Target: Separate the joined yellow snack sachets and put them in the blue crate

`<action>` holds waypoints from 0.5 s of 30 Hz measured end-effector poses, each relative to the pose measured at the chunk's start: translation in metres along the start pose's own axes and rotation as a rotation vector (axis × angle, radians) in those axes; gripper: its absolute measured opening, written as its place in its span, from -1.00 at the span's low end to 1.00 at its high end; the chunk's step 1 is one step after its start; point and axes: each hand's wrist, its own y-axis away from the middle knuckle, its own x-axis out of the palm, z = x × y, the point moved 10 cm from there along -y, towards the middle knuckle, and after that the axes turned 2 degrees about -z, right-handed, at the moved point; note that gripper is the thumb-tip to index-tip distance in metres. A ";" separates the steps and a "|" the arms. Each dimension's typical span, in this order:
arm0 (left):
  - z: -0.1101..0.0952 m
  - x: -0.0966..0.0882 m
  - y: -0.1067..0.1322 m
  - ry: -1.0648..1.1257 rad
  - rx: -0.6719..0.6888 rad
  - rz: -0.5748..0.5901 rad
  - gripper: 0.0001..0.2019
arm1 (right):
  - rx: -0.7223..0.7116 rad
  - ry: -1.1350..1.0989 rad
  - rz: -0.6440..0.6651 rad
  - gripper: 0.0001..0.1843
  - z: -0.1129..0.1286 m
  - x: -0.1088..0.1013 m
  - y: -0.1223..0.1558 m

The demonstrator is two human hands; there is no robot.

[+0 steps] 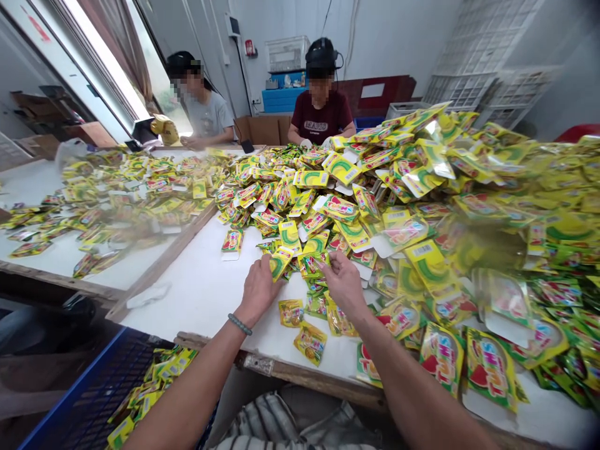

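A big heap of yellow-green candy packets (422,187) covers the white table (201,294). My left hand (257,290) is closed on a yellow-green packet (281,261) at the near edge of the heap. My right hand (342,281) reaches into the heap beside it, fingers curled on another packet (313,264). A few small clear sachets (310,341) lie loose on the table just below my hands. A beaded bracelet sits on my left wrist.
A blue crate (100,400) with several packets stands low at the left, below the table's wooden edge (300,374). A second table (56,256) at the left holds more packets. Two people sit at the far side, hands at the pile. White crates are stacked at the back right.
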 end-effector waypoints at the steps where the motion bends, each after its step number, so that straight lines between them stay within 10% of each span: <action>1: 0.007 -0.001 0.002 0.044 -0.053 0.010 -0.48 | -0.002 -0.010 0.008 -0.78 0.000 0.001 0.000; 9: -0.009 0.009 0.038 1.055 -0.090 0.352 -0.52 | -0.091 -0.061 0.053 -0.81 0.010 0.002 -0.001; 15: -0.017 0.020 0.058 1.222 -0.121 0.448 -0.49 | -0.091 -0.087 0.123 -0.82 0.013 0.005 -0.003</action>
